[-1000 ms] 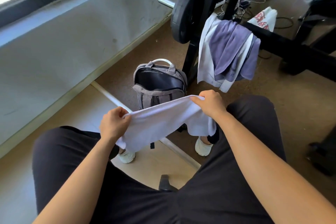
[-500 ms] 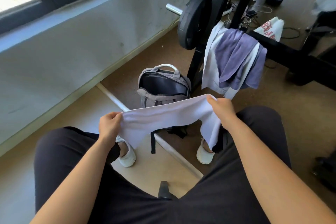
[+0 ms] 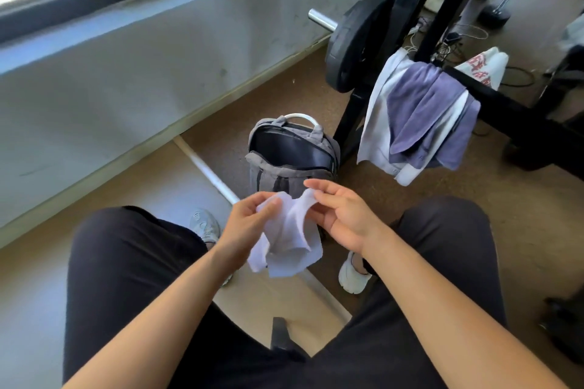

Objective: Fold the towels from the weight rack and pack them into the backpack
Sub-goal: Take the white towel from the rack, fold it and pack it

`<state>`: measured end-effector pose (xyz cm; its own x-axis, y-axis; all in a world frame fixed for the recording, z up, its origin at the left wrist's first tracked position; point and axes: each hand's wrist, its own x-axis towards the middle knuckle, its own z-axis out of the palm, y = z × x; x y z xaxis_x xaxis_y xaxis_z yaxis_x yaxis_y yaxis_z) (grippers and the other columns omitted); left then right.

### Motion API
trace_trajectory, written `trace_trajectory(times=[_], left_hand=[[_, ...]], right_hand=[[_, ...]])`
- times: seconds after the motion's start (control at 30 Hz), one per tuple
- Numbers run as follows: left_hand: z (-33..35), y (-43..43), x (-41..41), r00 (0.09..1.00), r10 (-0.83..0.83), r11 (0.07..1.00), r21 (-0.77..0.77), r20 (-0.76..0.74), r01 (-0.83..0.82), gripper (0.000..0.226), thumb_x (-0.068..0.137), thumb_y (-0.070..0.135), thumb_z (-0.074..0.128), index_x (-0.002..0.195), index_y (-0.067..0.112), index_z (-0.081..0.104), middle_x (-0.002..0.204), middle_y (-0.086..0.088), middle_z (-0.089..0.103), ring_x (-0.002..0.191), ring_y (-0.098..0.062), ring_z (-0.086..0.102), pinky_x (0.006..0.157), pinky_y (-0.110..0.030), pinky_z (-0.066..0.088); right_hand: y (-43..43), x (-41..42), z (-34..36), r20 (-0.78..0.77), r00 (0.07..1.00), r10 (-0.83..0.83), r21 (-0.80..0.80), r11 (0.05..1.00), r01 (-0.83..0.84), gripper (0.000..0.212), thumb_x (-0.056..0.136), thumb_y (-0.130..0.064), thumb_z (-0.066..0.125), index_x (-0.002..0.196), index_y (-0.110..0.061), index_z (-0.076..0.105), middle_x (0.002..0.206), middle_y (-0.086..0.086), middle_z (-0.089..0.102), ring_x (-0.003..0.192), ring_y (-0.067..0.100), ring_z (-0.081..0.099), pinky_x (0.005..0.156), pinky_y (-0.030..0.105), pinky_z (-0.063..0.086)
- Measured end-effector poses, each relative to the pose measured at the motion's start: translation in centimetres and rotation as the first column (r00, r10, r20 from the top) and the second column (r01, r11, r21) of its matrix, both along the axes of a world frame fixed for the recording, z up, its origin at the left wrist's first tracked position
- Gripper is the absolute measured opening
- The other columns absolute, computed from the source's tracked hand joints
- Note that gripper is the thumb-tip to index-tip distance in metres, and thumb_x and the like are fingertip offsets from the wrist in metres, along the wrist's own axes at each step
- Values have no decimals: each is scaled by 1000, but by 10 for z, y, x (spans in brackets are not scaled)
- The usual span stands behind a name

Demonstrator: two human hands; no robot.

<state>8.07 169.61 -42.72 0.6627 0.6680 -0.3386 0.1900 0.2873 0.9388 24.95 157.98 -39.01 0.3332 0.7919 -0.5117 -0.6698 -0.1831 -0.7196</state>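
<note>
A small white towel [image 3: 290, 240] hangs folded in half between my hands, above my knees. My left hand [image 3: 249, 224] pinches its top corners. My right hand [image 3: 339, 215] is beside it, its fingers loose with the fingertips at the towel's upper edge. Just beyond my hands a grey backpack [image 3: 294, 164] stands upright on the floor with its top open. On the black weight rack [image 3: 407, 25] to the right hang a purple towel [image 3: 420, 107] and a white towel [image 3: 377, 123].
A black weight plate [image 3: 357, 44] on a steel bar sits left of the rack. A grey wall [image 3: 126, 79] runs along the left. A white bag [image 3: 483, 66] with red print and cables lie behind the rack. My white shoes [image 3: 352, 275] are on the brown floor.
My hands have come together, bringing the towel's two ends into my left hand so it hangs doubled. My right hand has loosened its grip. The view has moved nearer the backpack.
</note>
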Motion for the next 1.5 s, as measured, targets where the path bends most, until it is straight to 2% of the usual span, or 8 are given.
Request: trace_trajectory(times=[0.13, 0.3, 0.47, 0.67, 1.03, 1.17, 1.3, 1.5], left_hand=[[1, -11, 8, 997, -8, 992, -121, 74, 17, 26, 94, 39, 70, 103, 15, 74, 106, -22, 73, 92, -27, 68, 79, -37, 53], [-3, -5, 9, 993, -23, 970, -236, 116, 50, 23, 101, 20, 63, 114, 3, 71, 111, -21, 74, 98, -30, 72, 76, -31, 57], [1, 2, 11, 986, 13, 937, -346, 169, 47, 18, 99, 11, 64, 112, 2, 72, 97, -18, 72, 87, -28, 70, 67, -27, 57], [4, 9, 9, 976, -42, 876, -462, 214, 139, 28, 100, -2, 53, 124, 0, 68, 98, -15, 74, 84, -22, 74, 72, -28, 60], [-1, 11, 9, 994, -60, 909, -405, 95, 94, 21, 91, 7, 71, 111, 3, 77, 102, -16, 75, 89, -22, 71, 75, -28, 57], [-1, 13, 11, 999, 33, 932, -362, 36, -18, 14, 92, 9, 71, 85, 17, 80, 84, -4, 73, 77, -17, 64, 75, -27, 50], [4, 13, 13, 998, 33, 928, -371, 60, -9, 16, 97, 10, 66, 91, 15, 80, 82, -4, 73, 74, -15, 66, 70, -23, 55], [6, 11, 11, 981, -74, 920, -368, 181, 137, 26, 102, 15, 57, 120, 7, 75, 114, -16, 75, 102, -23, 71, 93, -32, 57]], right_hand=[[4, -17, 6, 303, 944, 130, 11, 990, -140, 48, 94, 20, 45, 135, -4, 56, 121, 21, 67, 108, 27, 70, 93, 35, 59], [7, -38, -4, 914, 383, 134, -39, 969, -244, 36, 88, -3, 73, 121, -18, 70, 126, 0, 53, 117, 11, 60, 96, 25, 56], [15, -38, -11, 997, -14, 82, -82, 932, -354, 35, 84, -4, 76, 116, -18, 75, 136, 3, 53, 121, 18, 53, 101, 23, 49], [18, -29, -12, 982, -184, 29, -93, 932, -351, 30, 83, -2, 75, 112, -10, 74, 115, 3, 68, 103, 20, 55, 94, 15, 42], [14, -19, -17, 969, -216, 123, -169, 963, -211, 11, 88, -12, 70, 97, -18, 71, 87, -5, 60, 87, 18, 49, 75, 38, 45], [6, -7, -15, 978, -12, 211, -210, 966, -154, 4, 91, -17, 66, 91, -20, 68, 87, -15, 55, 92, 14, 49, 81, 39, 47], [-1, -4, -9, 931, 245, 272, -237, 958, -160, 7, 95, -24, 68, 89, -20, 65, 84, -6, 60, 81, 10, 57, 70, 21, 48], [1, -5, -9, 906, 352, 234, -198, 971, -135, 10, 94, -19, 68, 86, -19, 62, 65, -9, 47, 62, 6, 45, 60, 19, 38]])
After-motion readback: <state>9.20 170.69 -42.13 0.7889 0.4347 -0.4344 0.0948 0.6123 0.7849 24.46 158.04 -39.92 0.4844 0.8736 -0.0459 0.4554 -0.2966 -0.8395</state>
